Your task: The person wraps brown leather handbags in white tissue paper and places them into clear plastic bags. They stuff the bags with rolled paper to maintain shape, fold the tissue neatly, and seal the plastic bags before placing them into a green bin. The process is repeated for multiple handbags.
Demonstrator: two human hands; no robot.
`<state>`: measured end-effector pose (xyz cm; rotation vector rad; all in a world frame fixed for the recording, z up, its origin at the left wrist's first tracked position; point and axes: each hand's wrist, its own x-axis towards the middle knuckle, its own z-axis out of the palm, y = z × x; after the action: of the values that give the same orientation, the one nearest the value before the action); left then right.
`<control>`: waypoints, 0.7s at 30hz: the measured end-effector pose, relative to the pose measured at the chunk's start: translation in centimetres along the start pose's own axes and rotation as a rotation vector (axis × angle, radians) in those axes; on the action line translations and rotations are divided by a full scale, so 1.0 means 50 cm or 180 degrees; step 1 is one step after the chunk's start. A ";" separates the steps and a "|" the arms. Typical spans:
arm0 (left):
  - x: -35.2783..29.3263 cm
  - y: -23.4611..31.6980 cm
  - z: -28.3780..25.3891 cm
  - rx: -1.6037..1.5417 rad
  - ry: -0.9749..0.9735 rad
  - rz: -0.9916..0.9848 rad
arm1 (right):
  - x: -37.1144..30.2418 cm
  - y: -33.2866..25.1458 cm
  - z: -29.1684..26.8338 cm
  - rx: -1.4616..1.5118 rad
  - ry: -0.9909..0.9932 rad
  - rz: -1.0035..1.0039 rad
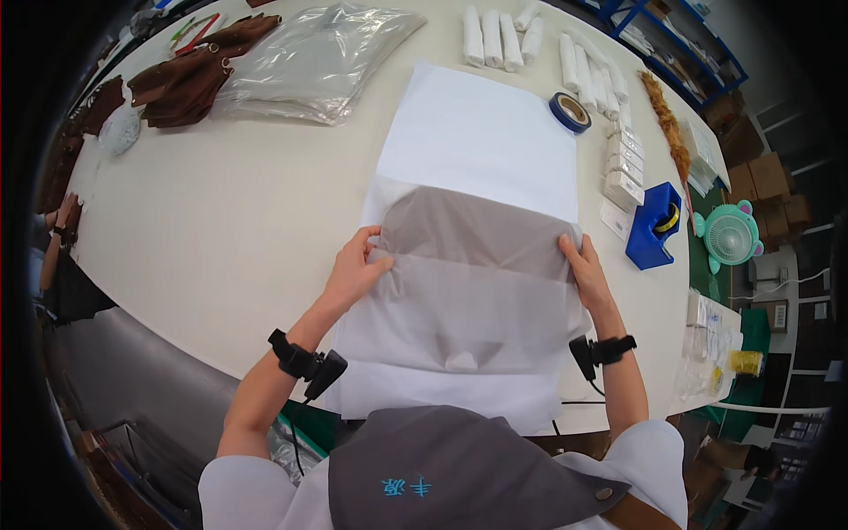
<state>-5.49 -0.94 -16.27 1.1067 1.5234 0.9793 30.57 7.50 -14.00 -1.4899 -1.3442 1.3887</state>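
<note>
On a stack of white paper sheets lies a flat, grey, soft-looking piece. A thin translucent white sheet covers its near part, and grey shows through. My left hand is closed on the left edge of this wrapped bundle, thumb on top and fingers curled. At the right edge, my right hand pinches it, thumb on top and the other fingers mostly hidden beneath. A small pale patch lies near the bundle's lower edge; what it is I cannot tell.
A blue tape roll, small white boxes and a blue tape dispenser sit to the right. White rolls, clear plastic bags and brown items lie farther back. Another person's hand rests at the far left.
</note>
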 end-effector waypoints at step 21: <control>0.637 0.066 -0.287 0.2354 0.1437 0.0427 | -0.078 0.135 -0.171 0.0815 0.1202 0.1059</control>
<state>-22.44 29.72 -18.07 1.5804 2.3102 0.7953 40.76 3.59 -17.73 -1.7412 -0.6824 1.3295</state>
